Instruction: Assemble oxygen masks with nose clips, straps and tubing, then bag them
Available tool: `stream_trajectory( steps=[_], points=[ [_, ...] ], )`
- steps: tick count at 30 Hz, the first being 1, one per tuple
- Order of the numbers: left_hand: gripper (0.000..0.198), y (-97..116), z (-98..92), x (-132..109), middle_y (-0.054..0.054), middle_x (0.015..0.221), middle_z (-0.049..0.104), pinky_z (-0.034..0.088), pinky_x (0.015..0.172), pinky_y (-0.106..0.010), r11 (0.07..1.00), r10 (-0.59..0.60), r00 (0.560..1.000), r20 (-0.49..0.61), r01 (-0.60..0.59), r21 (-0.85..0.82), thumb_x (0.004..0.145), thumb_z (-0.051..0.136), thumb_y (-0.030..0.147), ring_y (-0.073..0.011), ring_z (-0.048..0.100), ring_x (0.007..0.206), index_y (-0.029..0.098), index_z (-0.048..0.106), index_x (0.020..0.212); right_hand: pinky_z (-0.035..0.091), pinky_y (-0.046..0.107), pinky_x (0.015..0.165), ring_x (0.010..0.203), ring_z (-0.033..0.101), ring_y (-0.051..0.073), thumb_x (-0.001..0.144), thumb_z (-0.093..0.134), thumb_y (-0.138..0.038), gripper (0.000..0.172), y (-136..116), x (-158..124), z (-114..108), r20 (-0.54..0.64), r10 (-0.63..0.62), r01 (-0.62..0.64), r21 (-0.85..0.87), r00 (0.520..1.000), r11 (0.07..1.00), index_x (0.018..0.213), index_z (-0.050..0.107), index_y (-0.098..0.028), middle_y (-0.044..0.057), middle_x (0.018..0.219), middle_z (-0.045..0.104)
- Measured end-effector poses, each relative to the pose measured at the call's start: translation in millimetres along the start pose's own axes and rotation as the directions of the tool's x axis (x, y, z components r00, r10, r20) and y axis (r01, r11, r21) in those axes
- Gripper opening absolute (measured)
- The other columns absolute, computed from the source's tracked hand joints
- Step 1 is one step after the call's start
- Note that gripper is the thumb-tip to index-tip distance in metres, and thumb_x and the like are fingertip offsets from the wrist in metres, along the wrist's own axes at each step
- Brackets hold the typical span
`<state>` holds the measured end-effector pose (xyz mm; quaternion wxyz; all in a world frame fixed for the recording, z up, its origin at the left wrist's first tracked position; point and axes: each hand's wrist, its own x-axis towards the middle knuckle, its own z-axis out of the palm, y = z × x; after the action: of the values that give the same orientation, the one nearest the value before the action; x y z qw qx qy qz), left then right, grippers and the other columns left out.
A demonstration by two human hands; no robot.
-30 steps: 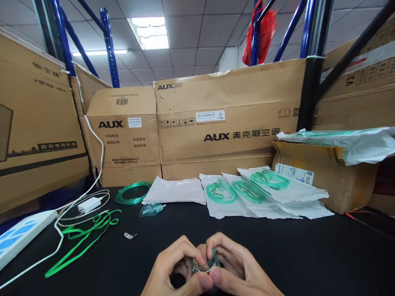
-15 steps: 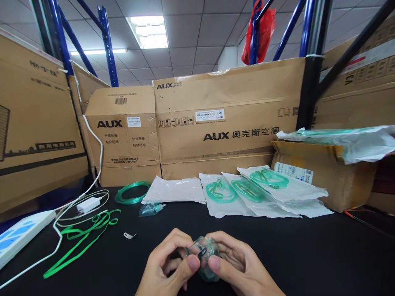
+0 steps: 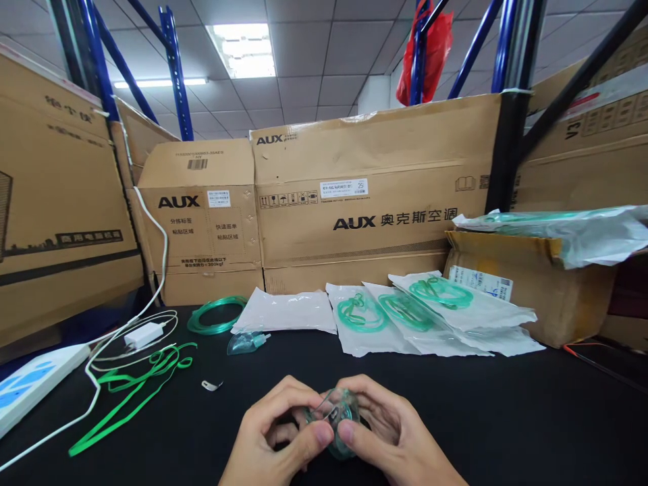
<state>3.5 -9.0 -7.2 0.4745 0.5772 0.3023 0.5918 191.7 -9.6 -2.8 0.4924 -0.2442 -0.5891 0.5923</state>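
One clear greenish mask [image 3: 338, 422], perhaps metal-clipped

Head view: worn on the person's head, facing forward and slightly down across the desk [image 3: 506, 418].
Nearness: close over the desk's near edge.
Far end: cardboard boxes [image 3: 374, 196] behind the desk's far edge.

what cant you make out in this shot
- Clear mask, head view: its lower part is hidden by the left hand and right hand.
- Both wrists: cut off by the bottom edge.
- Label on the big box: print too small to read.
- Small metal clip: too small to tell its shape.
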Motion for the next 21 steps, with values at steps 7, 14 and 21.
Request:
stream_trajectory(
  steps=[7, 14, 21],
  points=[
    [0.04, -2, -0.3, -1, 0.0, 0.077, 0.058, 0.045, 0.045, -0.014, 0.995, 0.01, 1.0, -0.016, -0.008, 0.096, 0.077, 0.088, 0.06, -0.0097, 0.054, 0.061, 0.021, 0.085, 0.081, 0.05, 0.027, 0.09, 0.099, 0.067, 0.016, 0.085, 0.089, -0.039, 0.028, 5, 3, -2, -0.06, -0.009, 0.01, 0.0, 0.998, 1.0, 0.105, 0.075, -0.024, 0.0, 0.101, 0.075],
    [0.037, -4, -1.1, -2, 0.001, 0.075, 0.057, 0.041, 0.052, -0.014, 0.99, 0.055, 0.998, -0.032, -0.05, 0.132, 0.08, 0.087, 0.057, -0.0087, 0.052, 0.061, 0.02, 0.081, 0.077, 0.052, 0.028, 0.092, 0.1, 0.067, 0.017, 0.085, 0.089, -0.038, 0.029, 11, 5, -4, -0.043, -0.035, 0.035, -0.019, 0.998, 0.999, 0.107, 0.076, -0.024, 0.001, 0.102, 0.073],
    [0.038, -3, 0.3, -2, 0.001, 0.075, 0.056, 0.042, 0.049, -0.014, 0.992, 0.046, 0.998, -0.041, -0.041, 0.118, 0.079, 0.088, 0.057, -0.0088, 0.052, 0.06, 0.02, 0.081, 0.077, 0.051, 0.029, 0.091, 0.098, 0.067, 0.017, 0.085, 0.088, -0.04, 0.03, 4, 4, -2, -0.039, -0.013, 0.011, -0.034, 0.999, 0.999, 0.106, 0.075, -0.024, 0.001, 0.101, 0.074]
  ],
)
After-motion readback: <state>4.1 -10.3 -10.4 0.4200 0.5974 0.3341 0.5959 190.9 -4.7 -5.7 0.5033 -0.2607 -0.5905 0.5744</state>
